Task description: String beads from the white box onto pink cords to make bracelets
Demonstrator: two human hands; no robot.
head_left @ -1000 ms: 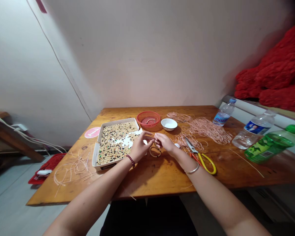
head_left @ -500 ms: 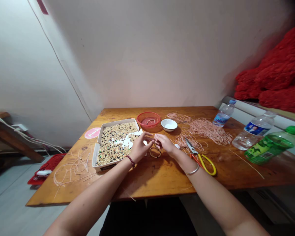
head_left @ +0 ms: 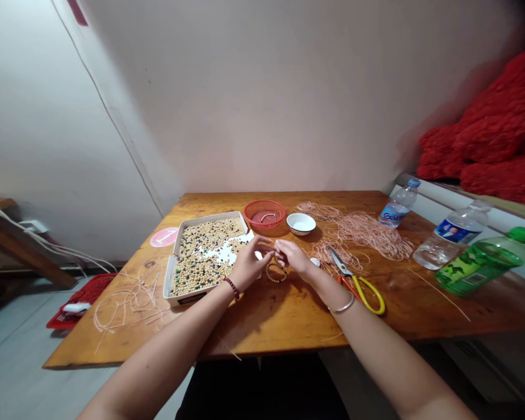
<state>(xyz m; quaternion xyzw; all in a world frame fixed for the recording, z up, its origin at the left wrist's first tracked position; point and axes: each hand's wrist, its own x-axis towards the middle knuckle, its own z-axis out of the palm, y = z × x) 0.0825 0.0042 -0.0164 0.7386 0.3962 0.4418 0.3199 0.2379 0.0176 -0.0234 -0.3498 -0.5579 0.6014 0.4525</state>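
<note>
A small ring of pale and dark beads, a beaded bracelet [head_left: 277, 281], hangs just below my two hands over the table. My left hand [head_left: 248, 262] is closed in a pinch at thumb and forefinger, on what looks like the bracelet's thin cord. Close against it, my right hand [head_left: 292, 255] has its fingers pressed together on the cord too. The cord's ends are hidden among the fingers. Beside my left hand lies a shallow white box [head_left: 170, 286] of pale, dark and coloured beads [head_left: 210, 227], with a bare white patch near the hand.
Behind the hands stand a red mesh basket [head_left: 250, 221] and a white bowl [head_left: 301, 223]. To the right lie yellow-handled scissors [head_left: 374, 291], pink cords [head_left: 367, 233] and several bottles [head_left: 481, 265]. Loose cords [head_left: 126, 303] spread at the table's left, near a pink number disc [head_left: 164, 237].
Both hands stay almost in place, still together at the cord. The beaded bracelet hangs as before, with barely any shift. The camera view has moved very slightly.
</note>
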